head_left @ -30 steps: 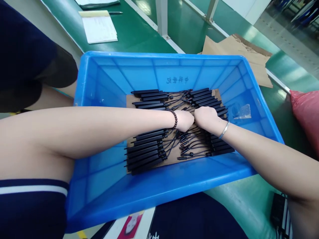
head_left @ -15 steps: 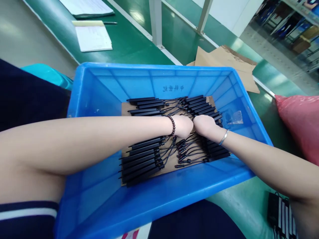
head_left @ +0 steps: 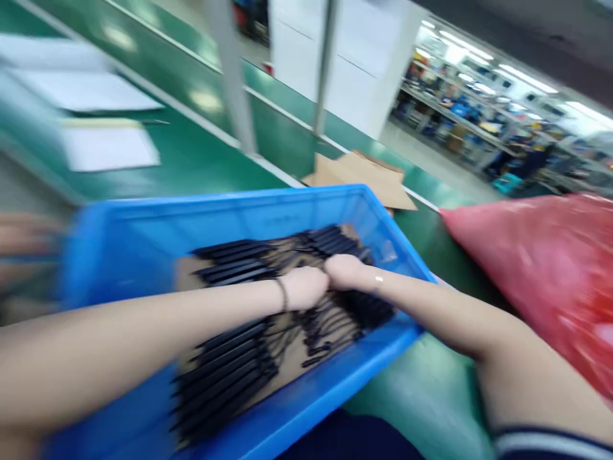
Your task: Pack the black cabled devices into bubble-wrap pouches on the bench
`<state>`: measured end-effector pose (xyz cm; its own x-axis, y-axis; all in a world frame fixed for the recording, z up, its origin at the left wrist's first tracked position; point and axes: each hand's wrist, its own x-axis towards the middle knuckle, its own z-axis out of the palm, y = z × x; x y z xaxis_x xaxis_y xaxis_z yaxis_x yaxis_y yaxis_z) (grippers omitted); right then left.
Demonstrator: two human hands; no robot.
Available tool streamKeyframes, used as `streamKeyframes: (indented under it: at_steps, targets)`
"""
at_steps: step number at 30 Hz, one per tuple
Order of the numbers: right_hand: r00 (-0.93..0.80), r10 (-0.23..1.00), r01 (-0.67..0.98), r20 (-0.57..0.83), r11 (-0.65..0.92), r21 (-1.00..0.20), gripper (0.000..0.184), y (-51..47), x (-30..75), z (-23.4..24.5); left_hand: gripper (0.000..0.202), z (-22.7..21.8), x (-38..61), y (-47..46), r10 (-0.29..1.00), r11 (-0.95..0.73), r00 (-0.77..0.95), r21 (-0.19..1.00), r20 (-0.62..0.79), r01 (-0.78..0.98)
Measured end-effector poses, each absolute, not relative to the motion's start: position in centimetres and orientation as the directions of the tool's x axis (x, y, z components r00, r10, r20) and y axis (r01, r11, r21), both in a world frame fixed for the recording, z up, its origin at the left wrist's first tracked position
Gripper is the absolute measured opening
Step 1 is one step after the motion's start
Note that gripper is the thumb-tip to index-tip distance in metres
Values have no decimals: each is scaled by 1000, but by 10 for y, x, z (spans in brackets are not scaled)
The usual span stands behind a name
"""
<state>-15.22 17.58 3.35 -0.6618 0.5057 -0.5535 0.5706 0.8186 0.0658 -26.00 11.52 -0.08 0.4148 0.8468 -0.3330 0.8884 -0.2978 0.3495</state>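
Note:
The picture is smeared by motion. A blue plastic bin (head_left: 335, 390) sits in front of me, lined with brown cardboard (head_left: 292, 370). On the cardboard lie several flat black bars with thin black cables (head_left: 230, 364) in rows. My left hand (head_left: 304, 287) and my right hand (head_left: 345, 271) are down in the middle of the bin, knuckles touching, both curled over the cables. Their fingers point away from me and are hidden, so what they grip does not show. A dark bead bracelet is on the left wrist, a silver bangle on the right.
The bin rests at the edge of a green bench (head_left: 201, 160). White papers (head_left: 108, 147) lie at the back left, brown cardboard sheets (head_left: 364, 176) behind the bin, a large red plastic bag (head_left: 531, 268) at the right. Metal posts (head_left: 230, 76) rise behind.
The view has swung up and to the right, with strong blur. The bin now sits lower left in the picture. Both hands stay together in the bin's middle.

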Motion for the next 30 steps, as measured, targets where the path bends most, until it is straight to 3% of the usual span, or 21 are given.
streamKeyframes:
  at_steps: [5, 7, 10, 12, 14, 16, 20, 26, 30]
  targets:
    - [-779, 508, 533, -367, 845, 38, 22, 210, -122, 39, 20, 2, -253, 141, 924, -233, 345, 474, -164, 849]
    - [-737, 588, 644, -334, 761, -81, 19, 224, -110, 37, 22, -8, -255, 147, 931, -240, 355, 588, -87, 773]
    - [-684, 625, 728, -377, 615, -302, 13, 232, -94, 37, 18, -27, -249, 147, 951, -75, 300, 893, -70, 444]
    - [-708, 572, 706, -415, 568, -423, 12, 231, -89, 40, 14, -39, -241, 145, 952, 164, 238, 977, -194, 140]
    - [-744, 507, 668, -435, 543, -509, 13, 228, -89, 42, 11, -46, -235, 144, 937, 312, 188, 947, -293, -75]
    - [-762, 467, 647, -449, 541, -537, 14, 225, -92, 41, 8, -50, -231, 145, 935, 346, 142, 923, -325, -166]
    - [-746, 471, 666, -472, 538, -516, 15, 225, -95, 28, 7, -50, -232, 148, 934, 356, 105, 907, -340, -226]
    - [-762, 484, 647, -429, 560, -518, 16, 229, -94, 22, 11, -49, -235, 146, 950, 313, 44, 935, -310, -167]
    - [-763, 499, 646, -411, 562, -516, 16, 229, -93, 25, 6, -46, -234, 147, 946, 322, 49, 913, -320, -251]
